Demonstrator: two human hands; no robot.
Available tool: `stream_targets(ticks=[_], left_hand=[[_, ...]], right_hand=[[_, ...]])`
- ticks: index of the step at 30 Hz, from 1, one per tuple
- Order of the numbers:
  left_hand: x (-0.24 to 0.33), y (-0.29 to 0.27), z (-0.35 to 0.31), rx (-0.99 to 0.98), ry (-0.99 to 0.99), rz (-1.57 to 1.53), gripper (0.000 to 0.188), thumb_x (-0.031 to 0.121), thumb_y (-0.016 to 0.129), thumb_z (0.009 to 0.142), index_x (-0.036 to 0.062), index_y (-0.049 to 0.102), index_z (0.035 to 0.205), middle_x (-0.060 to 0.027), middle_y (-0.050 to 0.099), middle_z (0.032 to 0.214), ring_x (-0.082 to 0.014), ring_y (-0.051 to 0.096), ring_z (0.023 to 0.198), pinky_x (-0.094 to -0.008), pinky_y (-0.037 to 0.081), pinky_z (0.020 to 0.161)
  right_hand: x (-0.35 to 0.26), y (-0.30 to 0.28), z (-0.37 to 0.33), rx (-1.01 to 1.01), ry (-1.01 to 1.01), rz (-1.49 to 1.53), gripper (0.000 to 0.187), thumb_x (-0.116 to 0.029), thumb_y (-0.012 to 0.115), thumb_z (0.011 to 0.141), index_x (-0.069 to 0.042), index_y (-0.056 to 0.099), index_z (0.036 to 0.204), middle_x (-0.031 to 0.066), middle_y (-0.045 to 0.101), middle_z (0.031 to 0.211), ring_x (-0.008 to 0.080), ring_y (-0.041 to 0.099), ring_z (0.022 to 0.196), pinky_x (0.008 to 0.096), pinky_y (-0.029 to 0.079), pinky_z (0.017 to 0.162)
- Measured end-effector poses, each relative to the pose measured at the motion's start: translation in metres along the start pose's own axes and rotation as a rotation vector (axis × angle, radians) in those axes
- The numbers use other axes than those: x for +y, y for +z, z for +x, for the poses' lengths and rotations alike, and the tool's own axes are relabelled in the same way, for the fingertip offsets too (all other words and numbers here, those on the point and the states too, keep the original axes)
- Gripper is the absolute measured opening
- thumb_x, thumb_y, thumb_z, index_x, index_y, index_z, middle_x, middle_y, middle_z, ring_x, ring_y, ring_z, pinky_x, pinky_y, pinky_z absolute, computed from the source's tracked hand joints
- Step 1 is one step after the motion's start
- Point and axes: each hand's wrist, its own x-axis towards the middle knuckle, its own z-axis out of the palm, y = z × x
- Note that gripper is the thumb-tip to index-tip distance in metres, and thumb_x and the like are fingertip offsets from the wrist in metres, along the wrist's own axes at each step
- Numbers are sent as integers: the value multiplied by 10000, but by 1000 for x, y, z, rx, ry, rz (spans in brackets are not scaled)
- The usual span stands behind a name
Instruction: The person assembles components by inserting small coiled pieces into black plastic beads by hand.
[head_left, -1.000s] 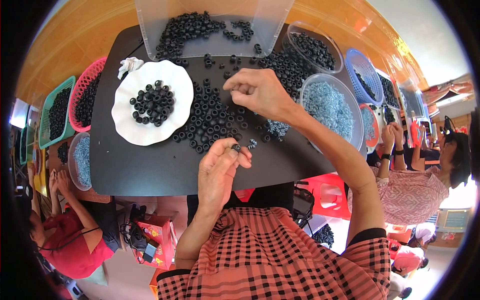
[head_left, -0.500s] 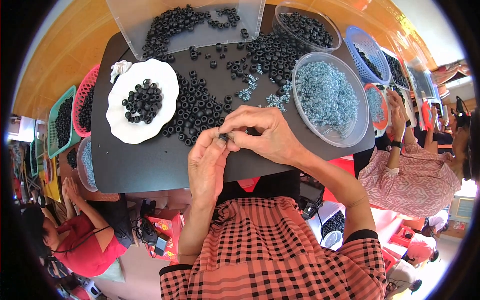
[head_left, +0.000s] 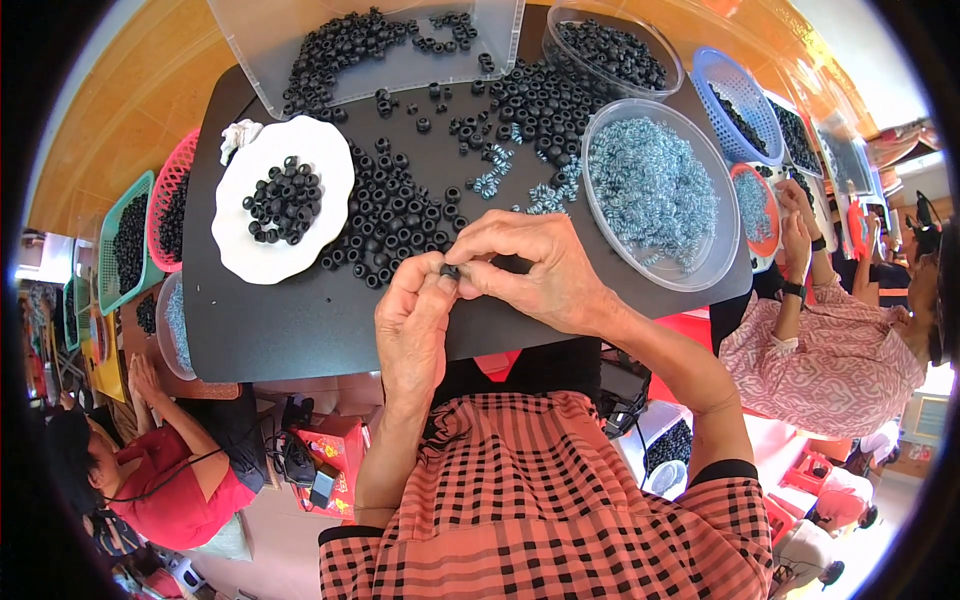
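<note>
Left grip, right grip, both pinched on black bead

No text, label or number readable; yellow-marked red box, its markings too small to make out.

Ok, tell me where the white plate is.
In the head view, the white plate lies on the left side of the dark table, up-left of the left hand, with loose black pieces just to its right.
</note>
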Motion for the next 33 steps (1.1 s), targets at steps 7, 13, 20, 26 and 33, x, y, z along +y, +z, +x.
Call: stream_targets(ticks=[7,13,20,26,33], left_hand=[[3,11,-1,55,46,39,144,18,517,966,-41,568,1087,-14,599,900,-66,552,839,-211,449,793],[1,11,-3,96,58,125,132,14,528,958,-17,579,1076,42,541,865,-24,487,803,-175,409,756],[1,11,-2,106,29,159,174,26,513,956,-24,580,1109,33,554,891,-27,498,824,-177,417,772],[8,10,2,27,-32,-120,195,50,507,955,-35,582,1114,-68,613,1023,-123,580,923,-295,466,899],[1,15,4,12,-35,-258,177,44,513,949,-23,584,1096,-81,608,1046,-143,565,976,-320,446,933]], right_hand=[[6,5,-1,69,-124,-129,164,34,663,792,-13,701,944,73,680,908,132,653,743,254,531,664],[8,12,-5,147,-170,-177,163,35,665,791,-18,699,941,75,680,914,132,652,738,255,533,658],[8,15,-7,136,-93,-54,209,23,634,794,-30,695,986,74,661,922,138,636,739,269,529,697],[9,19,-9,129,-163,-136,321,41,646,763,-37,670,1074,72,627,1005,157,602,786,294,512,752],[21,27,-8,270,-287,-312,356,55,693,701,-31,668,1046,76,625,988,206,586,833,328,501,735]])
